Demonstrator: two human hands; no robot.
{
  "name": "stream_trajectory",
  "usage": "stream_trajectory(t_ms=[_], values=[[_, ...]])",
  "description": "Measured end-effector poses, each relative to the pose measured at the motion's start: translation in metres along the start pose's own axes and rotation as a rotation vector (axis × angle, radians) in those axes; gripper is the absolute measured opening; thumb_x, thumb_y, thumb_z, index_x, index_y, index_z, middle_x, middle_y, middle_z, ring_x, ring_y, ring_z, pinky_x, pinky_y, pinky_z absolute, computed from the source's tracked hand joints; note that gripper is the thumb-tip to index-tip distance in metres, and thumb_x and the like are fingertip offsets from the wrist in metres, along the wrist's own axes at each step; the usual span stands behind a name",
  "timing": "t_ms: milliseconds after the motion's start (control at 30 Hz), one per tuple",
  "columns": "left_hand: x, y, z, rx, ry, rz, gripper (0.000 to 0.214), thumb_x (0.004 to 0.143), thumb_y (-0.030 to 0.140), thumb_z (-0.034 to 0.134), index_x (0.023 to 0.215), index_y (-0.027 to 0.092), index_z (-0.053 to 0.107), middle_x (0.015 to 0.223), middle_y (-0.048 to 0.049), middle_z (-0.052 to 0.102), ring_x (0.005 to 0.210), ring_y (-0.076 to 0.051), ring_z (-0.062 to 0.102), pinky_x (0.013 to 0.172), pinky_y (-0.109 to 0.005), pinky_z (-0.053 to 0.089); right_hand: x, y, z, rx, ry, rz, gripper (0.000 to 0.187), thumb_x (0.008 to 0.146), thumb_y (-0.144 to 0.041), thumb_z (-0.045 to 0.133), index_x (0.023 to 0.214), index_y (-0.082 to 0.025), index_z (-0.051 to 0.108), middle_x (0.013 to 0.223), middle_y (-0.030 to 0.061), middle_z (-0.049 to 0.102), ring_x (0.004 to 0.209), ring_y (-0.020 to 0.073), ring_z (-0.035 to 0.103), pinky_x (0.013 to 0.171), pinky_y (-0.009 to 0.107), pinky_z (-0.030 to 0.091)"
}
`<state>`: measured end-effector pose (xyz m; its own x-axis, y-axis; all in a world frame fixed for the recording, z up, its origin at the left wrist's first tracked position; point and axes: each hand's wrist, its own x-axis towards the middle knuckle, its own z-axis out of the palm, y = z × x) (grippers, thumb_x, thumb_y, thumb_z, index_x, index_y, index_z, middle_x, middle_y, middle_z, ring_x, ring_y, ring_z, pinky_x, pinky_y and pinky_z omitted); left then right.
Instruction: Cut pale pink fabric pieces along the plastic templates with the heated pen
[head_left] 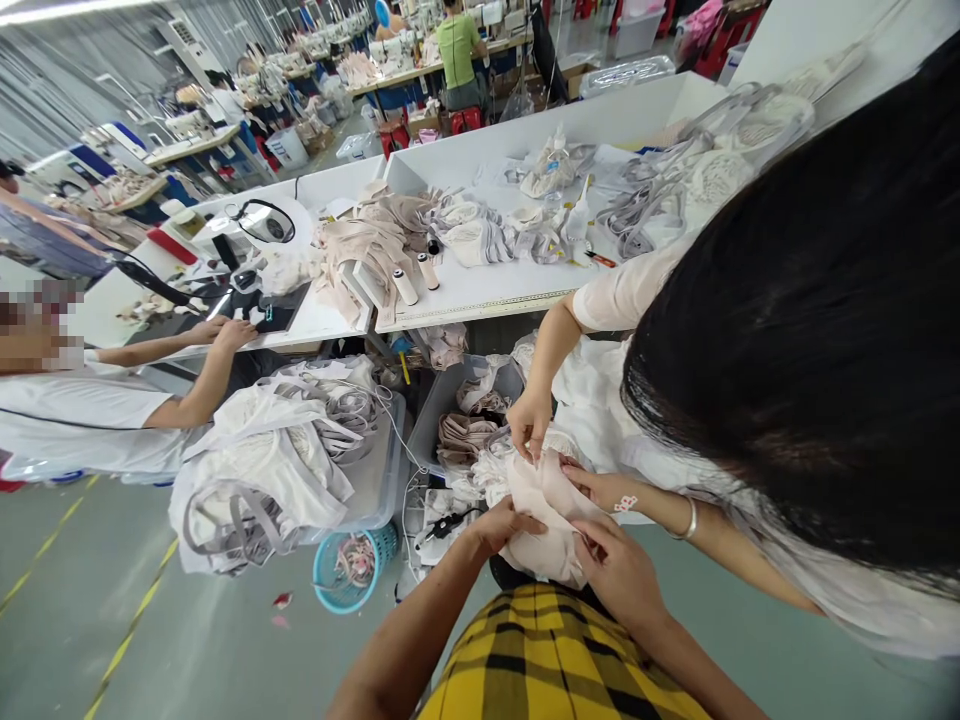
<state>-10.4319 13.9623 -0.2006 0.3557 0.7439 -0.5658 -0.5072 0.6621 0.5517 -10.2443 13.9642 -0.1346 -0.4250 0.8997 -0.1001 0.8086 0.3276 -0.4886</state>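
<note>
A pale pink fabric garment (551,515), soft and folded, is stretched out just in front of my body. My left hand (504,526) pinches its left edge, thumb on top. On the lower right side, my right hand (619,565) grips the same cloth between thumb and fingers. A co-worker on the right has both hands on it too: one hand (530,418) pinches the top edge, and the other hand (596,487), with a bracelet on its wrist, holds the upper right. Whether the garment is a bra I cannot tell.
Behind the garment stands a grey bin (427,425) of folded pieces. White garments (262,460) heap on a plastic box at left, above a blue basket (324,575). Thread spools (405,287) and fabric lie on the white table (480,305). Another person's arm (199,400) is at left.
</note>
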Motion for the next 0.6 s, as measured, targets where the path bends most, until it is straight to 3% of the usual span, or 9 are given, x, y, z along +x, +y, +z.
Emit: stream_trajectory(t_ms=[167,300,400,600], values=[[0.007,-0.008,0.001,-0.015,-0.008,-0.012,0.055,0.045,0.015,0.085,0.098,0.009,0.067,0.084,-0.0090,0.071,0.076,-0.023,0.066,0.075,-0.036,0.052,-0.008,0.003,-0.001,0.022,0.065,-0.231,0.027,0.091,-0.024,0.038,0.092,-0.020,0.065,0.098,0.0095,0.063,0.089,0.0215,0.060,0.077,0.034,0.048],[0.014,-0.015,0.002,-0.015,0.035,-0.006,0.030,0.077,0.028,0.070,0.100,0.010,0.063,0.092,-0.0068,0.068,0.081,-0.017,0.065,0.075,-0.035,0.053,-0.012,-0.007,0.006,0.046,0.009,-0.397,0.030,0.090,-0.017,0.037,0.100,-0.020,0.065,0.087,0.0072,0.065,0.082,0.0191,0.060,0.074,0.032,0.050],[0.016,-0.017,0.003,-0.021,0.052,-0.011,0.025,0.089,0.033,0.058,0.101,0.011,0.061,0.097,-0.0059,0.066,0.085,-0.016,0.064,0.077,-0.035,0.054,-0.014,-0.011,0.011,0.044,-0.015,-0.430,0.032,0.090,-0.017,0.037,0.108,-0.019,0.062,0.092,0.0091,0.065,0.085,0.0194,0.061,0.073,0.031,0.052],[0.018,-0.017,0.004,-0.074,0.080,-0.021,0.026,0.089,0.034,0.057,0.098,0.011,0.062,0.096,-0.0060,0.066,0.085,-0.015,0.064,0.079,-0.035,0.053,-0.020,-0.004,0.011,0.025,-0.033,-0.435,0.031,0.089,-0.015,0.037,0.105,-0.019,0.063,0.095,0.0101,0.064,0.086,0.0210,0.060,0.073,0.033,0.051]])
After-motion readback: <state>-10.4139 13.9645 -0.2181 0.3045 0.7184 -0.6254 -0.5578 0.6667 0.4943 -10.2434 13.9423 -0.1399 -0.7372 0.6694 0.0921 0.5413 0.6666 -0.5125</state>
